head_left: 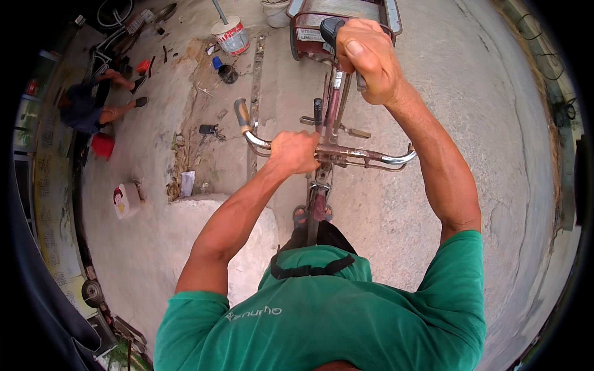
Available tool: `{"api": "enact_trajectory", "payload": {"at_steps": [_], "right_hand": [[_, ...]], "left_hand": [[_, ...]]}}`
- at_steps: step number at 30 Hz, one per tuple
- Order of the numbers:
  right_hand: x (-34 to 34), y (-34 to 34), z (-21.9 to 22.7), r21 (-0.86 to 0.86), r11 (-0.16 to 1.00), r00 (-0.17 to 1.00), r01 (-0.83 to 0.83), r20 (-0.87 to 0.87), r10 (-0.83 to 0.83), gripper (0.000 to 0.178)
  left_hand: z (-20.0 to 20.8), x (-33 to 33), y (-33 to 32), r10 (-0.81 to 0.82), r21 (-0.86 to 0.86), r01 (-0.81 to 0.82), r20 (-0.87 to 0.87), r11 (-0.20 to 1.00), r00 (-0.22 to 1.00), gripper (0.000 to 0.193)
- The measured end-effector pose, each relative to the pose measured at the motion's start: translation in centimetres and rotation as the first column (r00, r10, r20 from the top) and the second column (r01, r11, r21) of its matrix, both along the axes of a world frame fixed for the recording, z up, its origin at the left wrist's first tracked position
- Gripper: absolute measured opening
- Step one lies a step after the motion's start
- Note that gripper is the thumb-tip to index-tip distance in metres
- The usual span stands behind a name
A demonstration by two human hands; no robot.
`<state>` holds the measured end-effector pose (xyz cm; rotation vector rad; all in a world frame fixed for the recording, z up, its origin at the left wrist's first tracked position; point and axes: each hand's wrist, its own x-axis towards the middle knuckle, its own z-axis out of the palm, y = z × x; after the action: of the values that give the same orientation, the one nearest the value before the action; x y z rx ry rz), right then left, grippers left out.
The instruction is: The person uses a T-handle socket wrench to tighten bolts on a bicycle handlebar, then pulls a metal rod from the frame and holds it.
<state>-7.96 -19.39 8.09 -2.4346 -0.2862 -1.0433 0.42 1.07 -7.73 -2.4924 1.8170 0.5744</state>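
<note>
A rusty cargo tricycle stands before me, its front wheel near my sandalled feet. My left hand (296, 151) is closed round the handlebar (359, 153), just left of the stem. The bar's chromed ends curve outward, and a worn tan-and-grey grip (242, 114) covers the left one. Farther out, my right hand (370, 59) is closed at the black saddle (330, 29) on top of the seat post and hides most of it. A grey piece shows below that fist. Beneath the saddle runs the reddish frame (331, 111), with a pedal (356, 133) at its right.
Behind the saddle is the tricycle's cargo bed (346, 9). A red-and-white bucket (231, 38), a blue-capped dark jar (226, 72) and a white container (126, 201) stand to the left. A seated person (86, 105) is at the far left. Beside my left arm lies a pale raised slab (210, 213).
</note>
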Motion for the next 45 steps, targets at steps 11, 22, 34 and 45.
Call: {"api": "enact_trajectory", "payload": {"at_steps": [11,22,34,45], "right_hand": [[-1.3,1.3,1.1,-0.078,0.987,0.982,0.144,-0.109,-0.152,0.065],[-3.1,0.0,2.1,-0.417,0.895,0.939,0.160,-0.216,-0.268,0.072],[-1.0,1.9,2.8,-0.288,0.917,0.901,0.276,-0.255,-0.352,0.077],[0.6,4.7,5.5,-0.447,0.813,0.651,0.374,-0.498,-0.573,0.084]], "left_hand": [[0.0,0.1,0.2,-0.005,-0.007,0.005,0.019,1.000,1.000,0.036],[-0.3,0.2,0.4,-0.007,0.017,0.007,0.015,1.000,1.000,0.039],[0.1,0.3,0.0,-0.016,0.051,0.016,0.002,0.999,1.000,0.045],[0.4,0.6,0.3,-0.015,0.033,0.016,-0.025,0.999,1.000,0.045]]}}
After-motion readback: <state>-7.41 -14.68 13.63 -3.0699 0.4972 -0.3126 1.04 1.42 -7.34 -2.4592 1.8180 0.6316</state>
